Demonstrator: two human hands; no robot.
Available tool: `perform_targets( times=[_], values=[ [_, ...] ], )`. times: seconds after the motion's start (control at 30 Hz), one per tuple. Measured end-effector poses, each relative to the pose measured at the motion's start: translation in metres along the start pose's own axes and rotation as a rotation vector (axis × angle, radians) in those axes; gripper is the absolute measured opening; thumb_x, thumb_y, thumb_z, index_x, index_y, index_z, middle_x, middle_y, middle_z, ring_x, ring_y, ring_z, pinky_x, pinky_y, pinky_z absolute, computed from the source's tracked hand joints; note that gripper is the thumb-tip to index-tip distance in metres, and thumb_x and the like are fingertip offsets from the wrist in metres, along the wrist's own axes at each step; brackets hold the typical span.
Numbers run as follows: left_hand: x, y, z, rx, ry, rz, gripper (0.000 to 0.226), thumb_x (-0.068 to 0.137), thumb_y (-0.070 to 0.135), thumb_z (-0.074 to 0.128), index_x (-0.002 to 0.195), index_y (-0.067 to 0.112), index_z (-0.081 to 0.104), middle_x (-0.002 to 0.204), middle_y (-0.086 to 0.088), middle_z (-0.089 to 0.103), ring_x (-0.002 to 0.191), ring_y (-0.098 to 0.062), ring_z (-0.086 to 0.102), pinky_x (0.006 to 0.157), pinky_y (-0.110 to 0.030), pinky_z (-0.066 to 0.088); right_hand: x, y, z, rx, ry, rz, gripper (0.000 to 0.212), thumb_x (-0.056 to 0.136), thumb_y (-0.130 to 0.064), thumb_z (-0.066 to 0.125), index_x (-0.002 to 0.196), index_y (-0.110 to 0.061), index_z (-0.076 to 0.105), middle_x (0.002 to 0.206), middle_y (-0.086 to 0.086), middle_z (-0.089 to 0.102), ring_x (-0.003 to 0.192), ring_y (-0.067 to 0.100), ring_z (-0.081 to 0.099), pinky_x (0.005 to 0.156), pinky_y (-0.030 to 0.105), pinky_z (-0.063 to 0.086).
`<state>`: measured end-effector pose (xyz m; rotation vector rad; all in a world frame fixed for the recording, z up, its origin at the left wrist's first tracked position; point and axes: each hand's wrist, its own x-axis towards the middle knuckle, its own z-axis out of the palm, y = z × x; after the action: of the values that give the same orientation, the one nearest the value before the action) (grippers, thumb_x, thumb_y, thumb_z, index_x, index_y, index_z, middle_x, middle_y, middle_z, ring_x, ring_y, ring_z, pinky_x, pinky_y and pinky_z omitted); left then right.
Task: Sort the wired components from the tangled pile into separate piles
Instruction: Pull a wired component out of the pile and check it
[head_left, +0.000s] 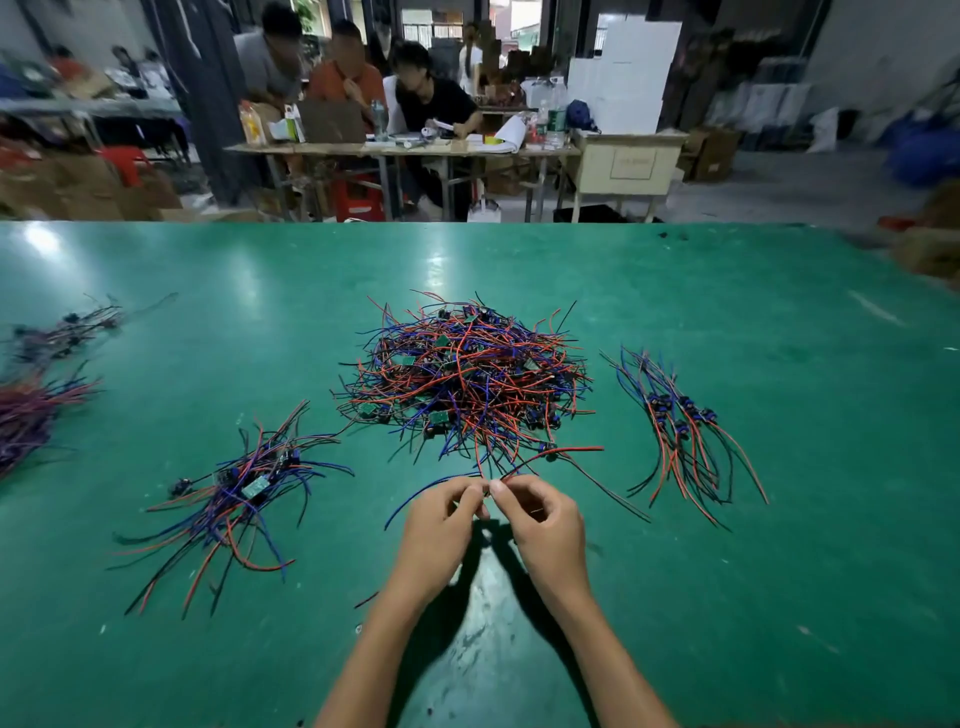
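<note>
— Green mat (779, 597), item one: what is held nearest?

— Wire ends are pinched, fingertip to fingertip, by the left hand (441, 525) and the right hand (545, 525); a blue lead and a red lead (550, 453) are drawn from the tangled pile (467, 374).

— What is listed beyond?

— A board pile (239, 483) is laid at left, a connector pile (680, 431) at right, well apart; blurred bundles (36, 405) are noted far left.

— Risk?

— Neighbouring strands may be dragged along if the leads are pulled while snagged, so the sorted piles could be muddled.
</note>
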<state>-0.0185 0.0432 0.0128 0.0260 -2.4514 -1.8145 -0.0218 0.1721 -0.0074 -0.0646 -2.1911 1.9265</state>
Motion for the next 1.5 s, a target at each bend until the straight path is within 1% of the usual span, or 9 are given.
perform_targets(
  times=[0.23,0.4,0.57,0.7,0.8,1.0,1.2,1.37,1.5],
  values=[
    [-0.004,-0.009,0.008,-0.151,0.007,0.010,0.016,0.098,0.024,0.066,0.089,0.017,0.076,0.062,-0.002,0.066,0.056,-0.012,0.056,0.055,-0.023,0.044,0.004,-0.001,0.002,0.027,0.042,-0.001,0.019,0.097,-0.022,0.068,0.085,-0.031,0.080,0.091,-0.011,0.073,0.088,0.002,0.067,0.080,0.018,0.049],
    [-0.004,-0.011,0.009,-0.244,0.000,-0.052,0.012,0.097,0.015,0.064,0.091,0.016,0.074,0.061,-0.012,0.069,0.045,-0.024,0.063,0.044,-0.021,0.044,0.003,-0.001,0.002,0.022,-0.113,0.044,0.018,0.101,-0.020,0.059,0.093,-0.024,0.075,0.077,-0.008,0.072,0.068,0.010,0.063,0.068,0.030,0.053],
    [-0.005,-0.015,0.009,-0.209,-0.029,-0.036,0.011,0.097,0.013,0.065,0.088,0.015,0.072,0.060,-0.010,0.066,0.048,-0.020,0.057,0.047,-0.023,0.044,0.005,0.003,0.008,0.004,-0.033,0.090,0.023,0.099,-0.020,0.058,0.084,-0.025,0.074,0.081,-0.006,0.074,0.077,0.021,0.068,0.071,0.035,0.055],
    [-0.006,-0.018,0.010,-0.133,-0.057,-0.003,0.012,0.093,0.023,0.066,0.081,0.022,0.069,0.059,-0.005,0.068,0.053,-0.017,0.059,0.056,-0.028,0.046,0.021,-0.006,0.010,0.060,0.078,0.212,0.026,0.097,-0.018,0.055,0.080,-0.023,0.073,0.085,-0.011,0.074,0.077,0.012,0.064,0.069,0.028,0.053],
    [-0.009,-0.018,0.010,-0.063,-0.076,-0.012,0.014,0.085,0.039,0.063,0.080,0.027,0.069,0.061,-0.001,0.070,0.060,-0.019,0.067,0.071,-0.043,0.056,0.039,-0.015,0.004,0.116,0.137,0.346,0.024,0.095,-0.017,0.054,0.081,-0.019,0.073,0.090,-0.004,0.072,0.060,0.010,0.047,0.054,0.028,0.036],
    [-0.015,-0.019,0.009,0.105,-0.105,0.042,0.019,0.086,0.047,0.058,0.087,0.031,0.068,0.065,0.008,0.072,0.061,-0.010,0.068,0.072,-0.040,0.055,0.067,-0.024,-0.017,0.484,0.201,0.570,0.016,0.098,-0.015,0.048,0.096,-0.012,0.064,0.085,0.002,0.061,0.037,0.005,0.025,0.034,0.017,0.015],
    [-0.014,-0.018,0.007,-0.011,-0.067,0.044,0.020,0.086,0.050,0.056,0.084,0.034,0.068,0.061,0.002,0.070,0.064,-0.018,0.072,0.069,-0.043,0.056,0.039,-0.017,-0.022,0.330,-0.160,0.332,0.048,0.103,-0.057,0.037,0.117,-0.022,0.067,0.103,0.004,0.078,0.048,0.006,0.041,0.042,0.016,0.030],
    [-0.012,-0.018,0.008,-0.034,-0.014,0.062,0.033,0.090,0.060,0.052,0.086,0.033,0.070,0.063,0.000,0.071,0.061,-0.021,0.069,0.070,-0.045,0.058,0.018,-0.007,-0.018,0.186,-0.212,0.145,0.021,0.098,-0.032,0.064,0.093,-0.017,0.079,0.078,-0.001,0.073,0.057,0.010,0.051,0.051,0.019,0.043],
    [-0.015,-0.015,0.007,-0.024,0.093,0.135,0.020,0.094,0.038,0.054,0.111,0.039,0.066,0.082,0.008,0.074,0.074,-0.013,0.069,0.068,-0.031,0.056,0.020,0.000,-0.020,0.239,-0.106,0.158,0.017,0.097,-0.026,0.065,0.094,-0.020,0.080,0.076,-0.005,0.071,0.064,0.009,0.059,0.058,0.022,0.049]
  ],
)
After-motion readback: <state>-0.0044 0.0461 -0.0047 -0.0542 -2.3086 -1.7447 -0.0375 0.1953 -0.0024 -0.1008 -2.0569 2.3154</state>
